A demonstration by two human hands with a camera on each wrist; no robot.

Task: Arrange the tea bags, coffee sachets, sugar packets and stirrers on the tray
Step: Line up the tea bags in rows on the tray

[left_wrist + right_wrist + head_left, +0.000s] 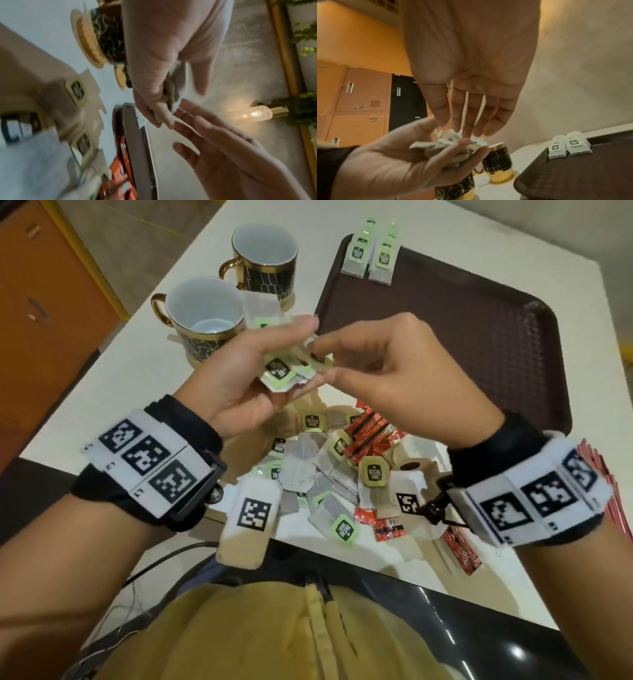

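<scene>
My left hand (294, 354) grips a bunch of tea bags (279, 371) with green tags, raised above the table. My right hand (323, 361) reaches in from the right and its straight fingertips (467, 133) touch the bunch (447, 146), with the thumb apart. The left wrist view shows my left hand (163, 108) with the bags (176, 86) in its fingers. The brown tray (479, 344) lies at the right, with two neat stacks of tea bags (371, 251) at its far left corner. A loose pile of tea bags (318, 474) and red sachets (370, 436) lies under my hands.
Two black-and-gold mugs (205, 320) (263, 258) stand on coasters left of the tray. Brown paper packets (407, 460) lie in the pile, and more red sachets (460, 546) lie near the table's front edge. Most of the tray floor is bare.
</scene>
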